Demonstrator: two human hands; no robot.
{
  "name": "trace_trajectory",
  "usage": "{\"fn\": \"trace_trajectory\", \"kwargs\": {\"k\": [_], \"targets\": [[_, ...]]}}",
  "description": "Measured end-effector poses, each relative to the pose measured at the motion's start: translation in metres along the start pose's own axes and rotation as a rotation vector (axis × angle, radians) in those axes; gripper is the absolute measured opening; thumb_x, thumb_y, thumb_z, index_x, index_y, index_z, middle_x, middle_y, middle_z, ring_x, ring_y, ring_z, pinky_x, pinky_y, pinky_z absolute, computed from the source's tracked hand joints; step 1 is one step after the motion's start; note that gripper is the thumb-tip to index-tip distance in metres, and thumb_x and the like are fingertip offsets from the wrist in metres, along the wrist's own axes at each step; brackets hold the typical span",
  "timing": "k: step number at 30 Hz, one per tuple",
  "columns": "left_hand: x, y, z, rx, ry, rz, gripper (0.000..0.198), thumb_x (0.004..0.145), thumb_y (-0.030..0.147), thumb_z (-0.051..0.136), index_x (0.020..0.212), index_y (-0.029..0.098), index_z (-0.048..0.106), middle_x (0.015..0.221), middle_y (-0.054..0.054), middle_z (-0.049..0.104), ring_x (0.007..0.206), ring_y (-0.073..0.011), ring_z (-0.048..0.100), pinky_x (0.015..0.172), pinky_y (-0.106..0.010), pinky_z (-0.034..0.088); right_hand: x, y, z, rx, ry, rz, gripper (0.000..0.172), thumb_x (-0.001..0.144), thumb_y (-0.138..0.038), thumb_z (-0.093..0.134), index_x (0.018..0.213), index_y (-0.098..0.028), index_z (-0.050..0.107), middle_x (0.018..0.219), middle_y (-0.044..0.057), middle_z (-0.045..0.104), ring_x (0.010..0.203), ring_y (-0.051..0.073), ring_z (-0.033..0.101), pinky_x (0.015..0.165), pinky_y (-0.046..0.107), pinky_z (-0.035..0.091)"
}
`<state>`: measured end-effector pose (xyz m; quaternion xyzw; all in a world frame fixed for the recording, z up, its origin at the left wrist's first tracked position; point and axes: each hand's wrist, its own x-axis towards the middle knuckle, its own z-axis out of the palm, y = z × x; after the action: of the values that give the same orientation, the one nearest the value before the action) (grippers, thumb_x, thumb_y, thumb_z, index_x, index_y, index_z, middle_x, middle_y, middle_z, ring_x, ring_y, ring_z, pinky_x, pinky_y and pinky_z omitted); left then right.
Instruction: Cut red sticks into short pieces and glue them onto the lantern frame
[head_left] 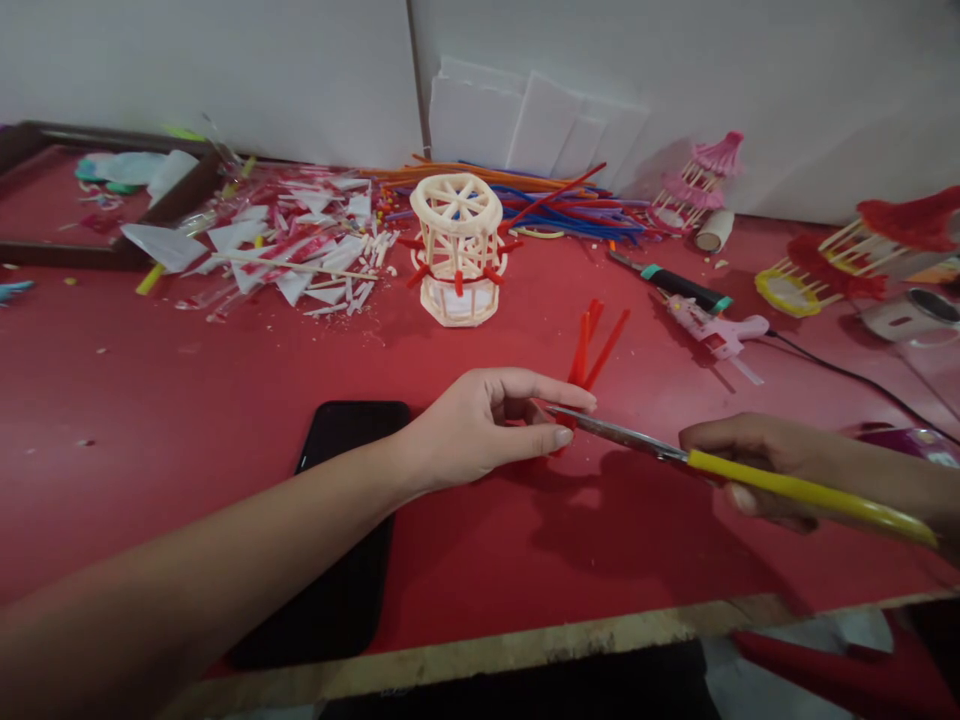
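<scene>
Between the thumb and fingers of my left hand (pixel 495 425) is a bundle of red pipe cleaners (pixel 583 350), their upper ends fanned out above the fingers. My right hand (pixel 772 465) grips scissors with yellow handles (pixel 795 483). The scissor blades (pixel 622 432) point left, and their tips reach the red bundle at my left fingertips. Behind my hands stands a cream lattice model (pixel 459 245) with a ring of red pieces around its middle. A black phone (pixel 330 560) lies under my left forearm.
White and red scraps (pixel 300 235) lie at the back left beside a brown-framed tray (pixel 75 252). Colored pipe cleaners (pixel 555 205) lie along the wall. A pink glue gun (pixel 720 330) with a cord, a green-black tool (pixel 686 288) and red-roofed models (pixel 911 220) occupy the right.
</scene>
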<state>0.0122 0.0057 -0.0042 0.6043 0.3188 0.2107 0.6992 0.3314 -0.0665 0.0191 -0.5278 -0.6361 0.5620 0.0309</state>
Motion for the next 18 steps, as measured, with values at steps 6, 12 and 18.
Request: {"fn": "trace_trajectory", "kwargs": {"k": [6,12,18], "targets": [[0.000,0.001,0.000,-0.007,-0.006,-0.011,0.038,0.077,0.024,0.074,0.115,0.019,0.072,0.085,-0.005,0.074,0.067,-0.0110,0.062,0.059,-0.021,0.046,0.007,-0.019,0.003,0.101,-0.117,0.131,0.039,0.080,-0.052,0.069,0.074,-0.022,0.045,0.058,-0.008,0.036,0.043,0.004,0.031,0.038,0.018,0.022],[-0.001,0.001,-0.001,-0.001,-0.005,-0.025,0.038,0.078,0.024,0.074,0.116,0.020,0.072,0.086,-0.006,0.075,0.068,-0.0113,0.063,0.061,-0.021,0.047,0.010,-0.021,0.005,0.017,-0.108,0.122,0.041,0.079,-0.053,0.069,0.072,-0.022,0.042,0.058,-0.008,0.032,0.047,0.006,0.028,0.041,0.021,0.019],[-0.001,-0.001,0.000,0.003,-0.007,-0.026,0.037,0.078,0.024,0.074,0.115,0.020,0.073,0.086,-0.005,0.074,0.070,-0.0114,0.063,0.065,-0.022,0.048,0.009,-0.012,0.005,-0.275,-0.012,0.022,0.040,0.080,-0.054,0.066,0.071,-0.021,0.045,0.062,-0.006,0.035,0.057,0.009,0.027,0.050,0.025,0.021]]}}
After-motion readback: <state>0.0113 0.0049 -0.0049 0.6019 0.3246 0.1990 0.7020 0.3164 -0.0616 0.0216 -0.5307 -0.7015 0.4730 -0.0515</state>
